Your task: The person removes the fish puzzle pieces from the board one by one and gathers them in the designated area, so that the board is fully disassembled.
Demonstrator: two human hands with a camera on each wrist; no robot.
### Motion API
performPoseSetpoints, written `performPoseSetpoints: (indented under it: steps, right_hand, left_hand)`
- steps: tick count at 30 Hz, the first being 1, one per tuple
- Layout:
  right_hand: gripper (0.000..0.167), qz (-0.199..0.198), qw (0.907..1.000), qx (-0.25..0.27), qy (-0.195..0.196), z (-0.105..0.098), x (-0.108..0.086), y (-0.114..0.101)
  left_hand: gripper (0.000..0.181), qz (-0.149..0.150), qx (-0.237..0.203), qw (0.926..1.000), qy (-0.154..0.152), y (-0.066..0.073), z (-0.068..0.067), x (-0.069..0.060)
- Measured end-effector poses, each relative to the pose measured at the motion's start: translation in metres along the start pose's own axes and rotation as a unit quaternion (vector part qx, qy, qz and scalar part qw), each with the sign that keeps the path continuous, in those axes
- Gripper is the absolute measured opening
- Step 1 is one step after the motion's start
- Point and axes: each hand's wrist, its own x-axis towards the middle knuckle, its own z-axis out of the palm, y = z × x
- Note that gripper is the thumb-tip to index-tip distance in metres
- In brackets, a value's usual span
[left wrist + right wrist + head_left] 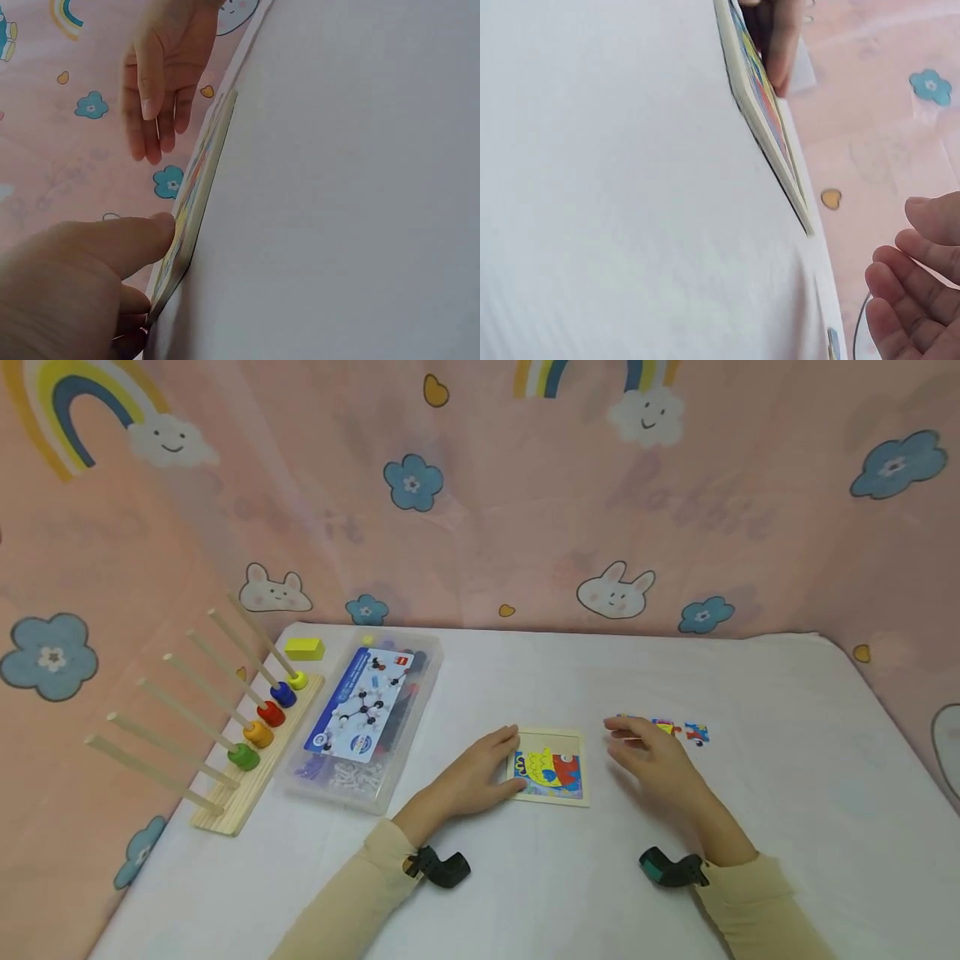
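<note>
A square wooden jigsaw puzzle tray (551,742) lies on the white table, its lower part filled with a yellow, red and blue picture and its upper part bare wood. My left hand (471,779) holds the tray's left side, thumb near the front corner and fingers at the far one. To the right, my right hand (667,770) is in the air with loosely bent fingers and nothing in them. Several colourful puzzle pieces (697,733) lie just beyond it, partly hidden by the hand. In the right wrist view the right fingers (911,300) are apart from the tray.
Left of the tray stands a clear plastic box (405,752) of small parts with a blue-white label. Farther left is a wooden peg stand (225,810) with upright rods and coloured beads. A yellow block (303,649) sits behind them. A patterned pink cloth (480,543) hangs behind the table.
</note>
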Motion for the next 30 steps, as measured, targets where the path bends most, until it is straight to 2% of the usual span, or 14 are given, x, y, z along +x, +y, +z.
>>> performPoseSetpoints:
  steps: [2, 6, 9, 17, 22, 30]
  right_hand:
    - [0.04, -0.007, 0.9998, 0.009, -0.019, 0.012, 0.002, -0.007]
    - [0.039, -0.048, 0.9974, 0.022, -0.05, 0.032, 0.007, -0.02]
    - [0.038, -0.072, 0.9952, 0.02, -0.063, 0.041, 0.01, -0.028]
    - [0.039, -0.098, 0.9914, -0.001, -0.086, 0.061, 0.022, -0.043]
    - [0.038, -0.108, 0.9909, -0.012, -0.079, 0.074, 0.026, -0.044]
    - [0.035, -0.101, 0.9936, -0.036, -0.038, 0.088, 0.026, -0.042]
  left_hand:
    - [0.071, 0.002, 0.002, 1.0, 0.009, -0.001, 0.002, -0.002]
    - [0.069, 0.004, 0.003, 0.9997, 0.025, -0.002, 0.005, -0.003]
    - [0.067, 0.008, 0.003, 0.9995, 0.032, -0.002, 0.005, -0.003]
    - [0.068, 0.016, -0.001, 0.9991, 0.038, -0.003, 0.006, -0.004]
    - [0.067, 0.022, 0.001, 0.9988, 0.044, -0.004, 0.007, -0.004]
    - [0.067, 0.024, 0.005, 0.9981, 0.056, -0.004, 0.007, -0.003]
